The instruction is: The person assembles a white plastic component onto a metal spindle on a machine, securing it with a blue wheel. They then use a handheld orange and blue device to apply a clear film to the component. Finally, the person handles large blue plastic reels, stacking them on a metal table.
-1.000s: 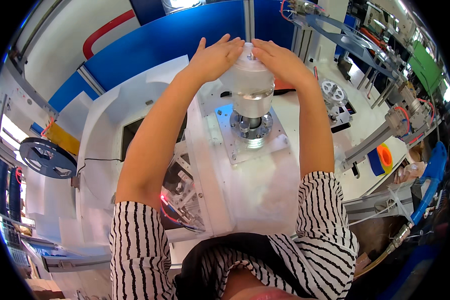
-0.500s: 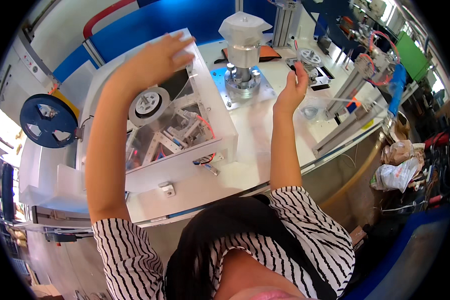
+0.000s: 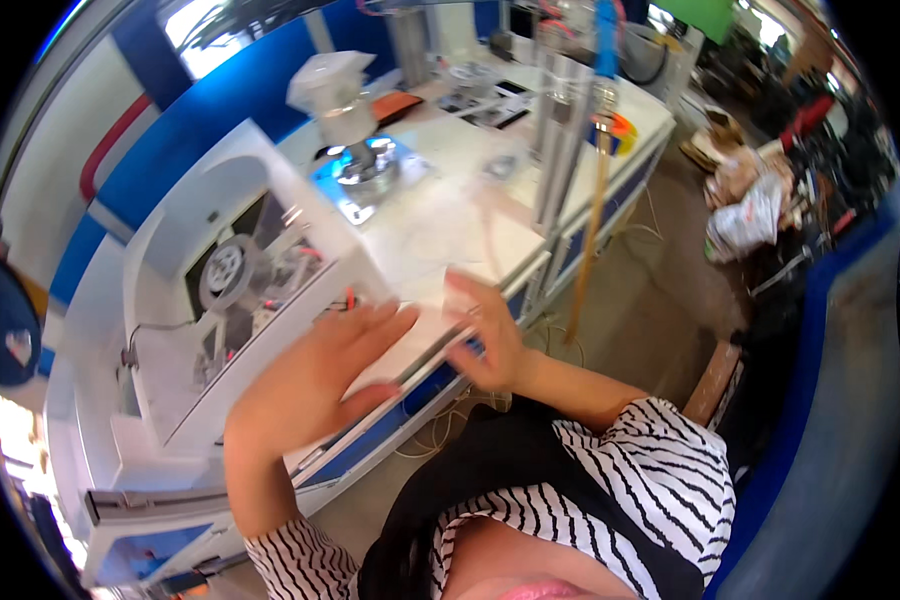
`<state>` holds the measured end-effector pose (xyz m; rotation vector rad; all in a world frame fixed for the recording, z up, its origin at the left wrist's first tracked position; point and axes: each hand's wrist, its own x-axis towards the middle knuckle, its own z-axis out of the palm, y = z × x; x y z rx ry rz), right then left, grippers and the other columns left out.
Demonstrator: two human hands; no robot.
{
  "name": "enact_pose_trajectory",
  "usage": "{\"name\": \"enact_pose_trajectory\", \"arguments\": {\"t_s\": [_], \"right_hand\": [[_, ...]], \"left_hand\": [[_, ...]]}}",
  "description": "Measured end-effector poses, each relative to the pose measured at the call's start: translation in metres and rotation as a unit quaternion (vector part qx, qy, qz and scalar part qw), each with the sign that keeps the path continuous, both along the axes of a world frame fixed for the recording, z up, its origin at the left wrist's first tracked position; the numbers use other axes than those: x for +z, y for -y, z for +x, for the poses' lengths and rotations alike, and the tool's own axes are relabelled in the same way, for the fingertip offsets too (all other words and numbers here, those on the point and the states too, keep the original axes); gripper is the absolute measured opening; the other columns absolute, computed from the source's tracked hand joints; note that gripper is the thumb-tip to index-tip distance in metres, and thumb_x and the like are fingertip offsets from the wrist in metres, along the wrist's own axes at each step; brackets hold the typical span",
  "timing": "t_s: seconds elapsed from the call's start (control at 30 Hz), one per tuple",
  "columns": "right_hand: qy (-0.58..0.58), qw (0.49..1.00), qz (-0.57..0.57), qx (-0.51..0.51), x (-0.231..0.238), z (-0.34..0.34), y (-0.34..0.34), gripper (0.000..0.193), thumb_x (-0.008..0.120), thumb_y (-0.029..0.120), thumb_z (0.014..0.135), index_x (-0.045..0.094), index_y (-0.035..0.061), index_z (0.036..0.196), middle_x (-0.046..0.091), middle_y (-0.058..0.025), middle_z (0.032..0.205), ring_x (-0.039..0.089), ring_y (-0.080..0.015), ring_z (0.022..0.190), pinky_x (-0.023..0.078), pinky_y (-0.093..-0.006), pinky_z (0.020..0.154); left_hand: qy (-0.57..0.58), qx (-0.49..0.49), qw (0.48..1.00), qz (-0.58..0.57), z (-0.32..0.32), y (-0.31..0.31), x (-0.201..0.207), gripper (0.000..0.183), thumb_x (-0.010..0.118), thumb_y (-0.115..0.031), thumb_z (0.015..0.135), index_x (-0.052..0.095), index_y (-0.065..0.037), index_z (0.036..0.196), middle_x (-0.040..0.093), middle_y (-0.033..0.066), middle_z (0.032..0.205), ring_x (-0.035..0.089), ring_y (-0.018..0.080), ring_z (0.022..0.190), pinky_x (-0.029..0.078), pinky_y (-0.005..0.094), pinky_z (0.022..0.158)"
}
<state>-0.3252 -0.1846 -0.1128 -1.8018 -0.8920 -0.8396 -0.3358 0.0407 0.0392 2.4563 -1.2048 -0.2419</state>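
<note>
My left hand [image 3: 315, 375] is raised over the front edge of the white machine housing [image 3: 305, 290], its fingers stretched out and its thumb apart, with nothing in it. Facing it, my right hand [image 3: 492, 335] hovers by the front edge of the white worktable [image 3: 435, 240]. Its fingers are spread and slightly smeared by motion, and I see nothing held in them. A gap separates the two hands. Inside the housing sits a pale reel [image 3: 225, 270] beside small mechanical parts, partly hidden behind the housing's front wall.
A metal cylinder fixture with a faceted white top [image 3: 340, 100] stands on a shiny plate [image 3: 375, 175]. Upright aluminium posts [image 3: 560, 150] rise at the table's right side. A dark blue reel [image 3: 5, 320] hangs at far left. Plastic bags [image 3: 745, 215] lie on the floor.
Both hands have come back toward my body and closer together, the left from above the housing, the right from over the table. The view has swung to the right.
</note>
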Motion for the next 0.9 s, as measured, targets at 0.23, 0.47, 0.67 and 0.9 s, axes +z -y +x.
{"name": "enact_pose_trajectory", "arguments": {"t_s": [0.23, 0.47, 0.67, 0.9], "right_hand": [[0.281, 0.935, 0.055, -0.211, 0.031, 0.056, 0.199, 0.042, 0.056, 0.012, 0.086, 0.048, -0.0026, 0.124, 0.05, -0.0203, 0.132, 0.05, -0.0355, 0.115, 0.037, -0.0439, 0.099], [-0.123, 0.888, -0.174, -0.408, -0.053, 0.302, 0.399, 0.065, 0.072, 0.036, 0.078, 0.049, 0.0038, 0.13, 0.058, -0.0166, 0.123, 0.056, -0.0318, 0.112, 0.043, -0.0406, 0.096], [-0.199, 0.818, -0.297, -0.451, -0.08, 0.334, 0.411, 0.057, 0.075, 0.047, 0.069, 0.064, 0.0027, 0.103, 0.068, -0.016, 0.097, 0.063, -0.0339, 0.097, 0.048, -0.044, 0.083], [-0.36, 0.855, 0.349, -0.129, -0.113, 0.186, 0.442, 0.044, 0.07, 0.03, 0.084, 0.061, -0.0005, 0.115, 0.062, -0.0081, 0.105, 0.06, -0.0199, 0.091, 0.049, -0.0343, 0.08]], "left_hand": [[-0.43, 0.118, 0.821, -0.356, -0.083, 0.024, -0.141, 0.073, 0.057, -0.045, 0.09, 0.036, 0.003, 0.142, 0.051, 0.0213, 0.135, 0.049, 0.0294, 0.125, 0.032, 0.0384, 0.107], [-0.544, 0.349, 0.67, -0.366, -0.122, 0.156, -0.252, 0.05, 0.047, -0.029, 0.1, 0.041, 0.002, 0.139, 0.061, 0.0162, 0.122, 0.057, 0.0226, 0.113, 0.04, 0.0345, 0.101], [-0.415, 0.446, 0.737, -0.292, -0.144, 0.199, -0.222, 0.049, 0.049, -0.028, 0.099, 0.04, -0.004, 0.141, 0.058, 0.0107, 0.127, 0.054, 0.0178, 0.116, 0.039, 0.0305, 0.101], [-0.376, 0.608, 0.597, -0.363, -0.282, 0.173, -0.278, 0.051, 0.051, -0.032, 0.098, 0.042, -0.004, 0.14, 0.059, 0.0118, 0.126, 0.055, 0.0186, 0.115, 0.04, 0.0311, 0.099]]}}
